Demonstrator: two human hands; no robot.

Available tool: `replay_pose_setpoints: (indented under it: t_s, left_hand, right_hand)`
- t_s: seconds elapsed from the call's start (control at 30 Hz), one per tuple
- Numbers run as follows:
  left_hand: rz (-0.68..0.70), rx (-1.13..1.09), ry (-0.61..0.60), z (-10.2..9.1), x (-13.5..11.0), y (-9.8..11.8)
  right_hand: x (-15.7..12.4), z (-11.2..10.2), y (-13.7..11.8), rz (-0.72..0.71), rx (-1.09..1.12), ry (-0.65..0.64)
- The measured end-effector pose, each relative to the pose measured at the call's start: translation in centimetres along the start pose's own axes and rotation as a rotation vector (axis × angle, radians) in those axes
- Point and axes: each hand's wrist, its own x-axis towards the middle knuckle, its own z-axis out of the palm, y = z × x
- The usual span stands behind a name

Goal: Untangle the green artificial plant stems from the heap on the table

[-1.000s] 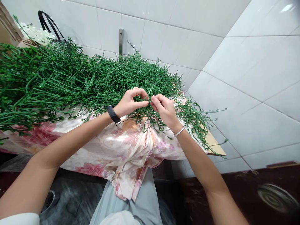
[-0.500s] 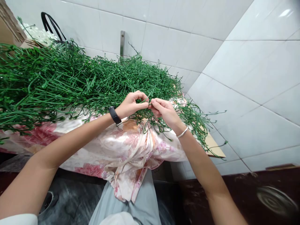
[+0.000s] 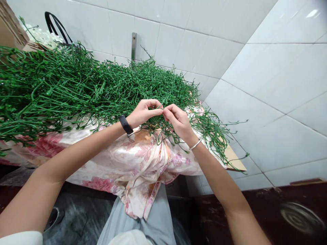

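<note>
Thumb and forefinger of my left hand [image 3: 146, 111] pinch a thin green artificial stem, mostly covered by the fingers. My right hand [image 3: 178, 119] meets it fingertip to fingertip, its thumb and forefinger closed on the same stem. Behind and below both hands spreads a long heap of green artificial stems [image 3: 109, 85] with small forked tips. A smaller spread of such stems lies to the right, past my right wrist. The heap rests on a floral cloth [image 3: 122, 160] in white and pink, which hangs down over my knees.
A cardboard box [image 3: 11, 29] stands at the far left beside white artificial flowers [image 3: 44, 38] and a black loop [image 3: 57, 27]. A metal strip [image 3: 134, 46] is fixed to the tiled wall [image 3: 199, 51]. A cardboard edge [image 3: 233, 158] sticks out at the right.
My right hand has turned slightly and its fingertips have come up against those of my left hand. My left hand has barely shifted. The heap stays as it was.
</note>
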Motion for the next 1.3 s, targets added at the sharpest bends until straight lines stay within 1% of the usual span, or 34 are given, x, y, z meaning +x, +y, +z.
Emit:
replay_pose_setpoints:
  t_s: [0.1, 0.2, 0.3, 0.43, 0.53, 0.6, 0.67, 0.73, 0.8, 0.83, 0.9, 0.97, 1.0, 1.07, 1.13, 1.2, 1.3]
  left_hand:
    - [0.097, 0.157, 0.045, 0.1, -0.2, -0.1]
    - [0.237, 0.407, 0.065, 0.3, -0.5, 0.0]
    - [0.339, 0.625, 0.075, 0.4, -0.7, 0.2]
    - [0.471, 0.805, 0.104, 0.2, -0.6, 0.2]
    - [0.587, 0.887, 0.099, -0.1, -0.5, -0.1]
    - [0.656, 0.92, 0.107, -0.1, -0.5, -0.2]
    - [0.697, 0.929, 0.127, -0.1, -0.6, -0.2]
    - [0.679, 0.908, 0.168, -0.1, -0.7, 0.1]
    - [0.616, 0.852, 0.24, -0.3, -0.7, 0.5]
    - [0.577, 0.808, 0.279, -0.5, -0.7, 0.7]
    - [0.498, 0.696, 0.328, -0.9, -0.5, 0.9]
    - [0.422, 0.574, 0.339, -1.3, -0.1, 0.9]
    - [0.386, 0.518, 0.338, -1.5, 0.1, 0.8]
    - [0.318, 0.419, 0.342, -1.7, 0.4, 0.5]
    - [0.266, 0.335, 0.36, -1.7, 0.5, 0.2]
    - [0.221, 0.255, 0.359, -1.6, 0.5, 0.0]
    - [0.146, 0.12, 0.304, -1.3, 0.4, 0.0]
  right_hand:
    - [0.2, 0.1, 0.0, 0.084, 0.134, -0.039]
    - [0.3, 0.2, -0.2, 0.149, 0.226, -0.052]
    - [0.3, 0.2, -0.2, 0.199, 0.338, -0.07]
    - [0.3, 0.2, 0.1, 0.235, 0.447, -0.093]
    - [0.3, 0.1, 0.0, 0.286, 0.509, -0.103]
    - [0.4, -0.2, -0.1, 0.348, 0.58, -0.148]
    - [0.5, -0.7, -0.3, 0.404, 0.662, -0.206]
    - [0.6, -1.3, -0.6, 0.45, 0.745, -0.254]
    - [0.7, -2.1, -0.7, 0.465, 0.78, -0.251]
    - [0.8, -2.4, -0.7, 0.452, 0.759, -0.213]
    - [0.8, -2.9, -0.5, 0.382, 0.596, -0.062]
    - [0.7, -2.8, -0.1, 0.286, 0.313, 0.105]
    - [0.7, -2.7, 0.2, 0.233, 0.151, 0.164]
    - [0.6, -2.2, 0.8, 0.119, -0.155, 0.232]
    - [0.6, -1.7, 1.4, 0.014, -0.381, 0.275]
    - [0.6, -1.5, 1.7, -0.064, -0.507, 0.333]
    - [0.5, -1.5, 1.4, -0.158, -0.54, 0.438]
